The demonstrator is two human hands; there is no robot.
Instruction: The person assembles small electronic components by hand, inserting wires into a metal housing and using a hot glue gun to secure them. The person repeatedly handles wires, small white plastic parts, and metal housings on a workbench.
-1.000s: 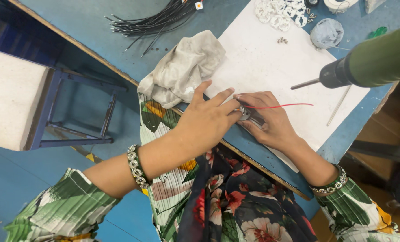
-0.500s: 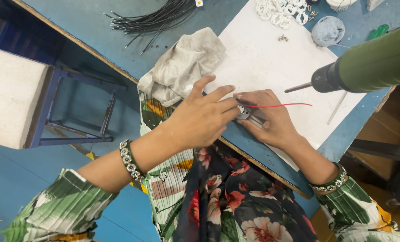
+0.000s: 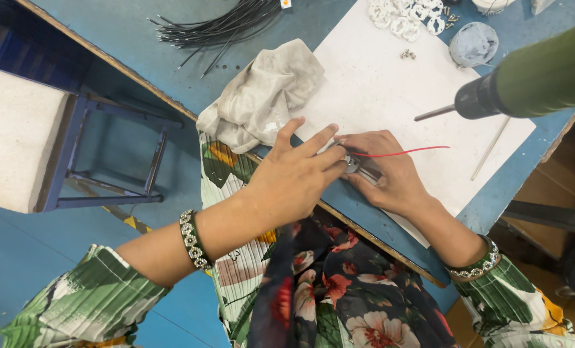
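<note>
My left hand (image 3: 294,180) and my right hand (image 3: 390,177) meet at the near edge of a white sheet (image 3: 377,90) on the blue table (image 3: 139,32). Between their fingertips they pinch a small metal part (image 3: 353,165), mostly hidden by the fingers. A thin red wire (image 3: 406,153) runs from it to the right over the sheet. A green power screwdriver (image 3: 532,77) hangs over the sheet's right side, its bit pointing left, apart from both hands.
A crumpled grey cloth (image 3: 261,96) lies just left of the hands. A bundle of black wires (image 3: 223,26), white ring parts (image 3: 406,11), small screws (image 3: 404,54) and a grey round cup (image 3: 473,44) lie farther back. A thin rod (image 3: 490,148) rests at the right. A stool (image 3: 17,135) stands at the left.
Both hands stay on the small part; the left fingers shift slightly over it. The hanging screwdriver sways a little.
</note>
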